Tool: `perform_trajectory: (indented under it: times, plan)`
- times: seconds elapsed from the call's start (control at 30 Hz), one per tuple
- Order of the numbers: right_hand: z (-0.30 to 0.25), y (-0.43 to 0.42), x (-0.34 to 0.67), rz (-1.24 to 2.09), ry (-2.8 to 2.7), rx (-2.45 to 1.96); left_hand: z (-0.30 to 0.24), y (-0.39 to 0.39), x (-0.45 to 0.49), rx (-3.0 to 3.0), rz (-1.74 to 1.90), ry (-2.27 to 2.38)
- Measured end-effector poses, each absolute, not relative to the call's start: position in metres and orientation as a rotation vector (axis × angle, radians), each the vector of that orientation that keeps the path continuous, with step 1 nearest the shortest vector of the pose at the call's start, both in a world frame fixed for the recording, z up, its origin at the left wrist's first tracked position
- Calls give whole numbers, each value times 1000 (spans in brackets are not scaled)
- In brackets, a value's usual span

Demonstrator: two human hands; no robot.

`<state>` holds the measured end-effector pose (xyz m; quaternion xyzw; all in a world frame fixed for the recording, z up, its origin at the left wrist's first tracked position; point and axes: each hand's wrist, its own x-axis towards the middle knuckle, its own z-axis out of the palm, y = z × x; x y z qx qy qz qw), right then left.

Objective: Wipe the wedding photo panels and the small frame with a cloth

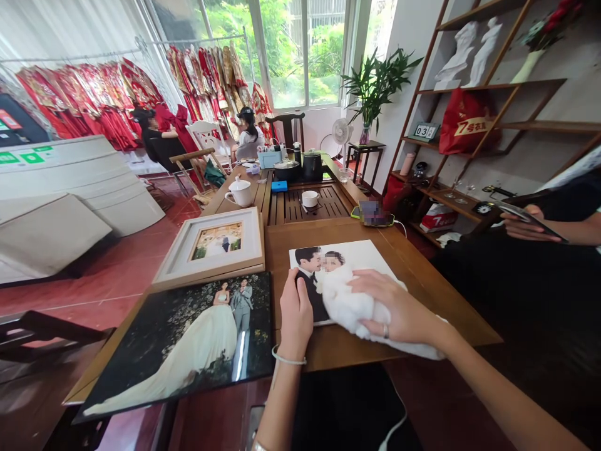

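A photo panel [307,294] with a couple's portrait lies on the wooden table in front of me. My left hand [297,307] grips its left edge, thumb on the near face; the tips of some fingers are hidden. Bunched under my right hand [385,304] is a white fluffy cloth [345,300], pressed against the panel's surface and covering much of its lower right part. A ring shows on that hand. To the left lies a large glossy wedding photo [188,338], overhanging the table's near edge. Behind it rests a framed photo [218,241] with a pale wooden frame.
A slatted tea tray [323,200] holds a white cup [310,199]; a white lidded mug [239,191] stands beside it. A phone [373,213] with a cable lies at the table's right edge. Another person's hand [530,222] holds a phone at the right. Two people sit farther back.
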<state>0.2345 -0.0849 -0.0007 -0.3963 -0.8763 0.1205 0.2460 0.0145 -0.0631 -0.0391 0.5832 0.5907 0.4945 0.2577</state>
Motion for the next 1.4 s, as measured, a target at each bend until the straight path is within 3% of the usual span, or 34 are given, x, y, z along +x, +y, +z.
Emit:
perform_trajectory:
  times: [0.23, 0.73, 0.93, 1.2, 1.4]
  plan:
    - [-6, -35, 250, 248, -2079, -1451, -42, -62, 15, 1618, 1340, 1629]
    - [-1, 25, 146, 121, -2310, -1346, -50, -59, 14, 1634, 1331, 1654]
    - [-7, -3, 175, 87, -2340, -1241, -51, -60, 13, 1666, 1366, 1618]
    - [-10, 9, 236, -27, -2042, -1621, -49, -58, 12, 1655, 1359, 1619]
    - [-15, -22, 259, 1, -2047, -1604, -49, -59, 12, 1664, 1363, 1617]
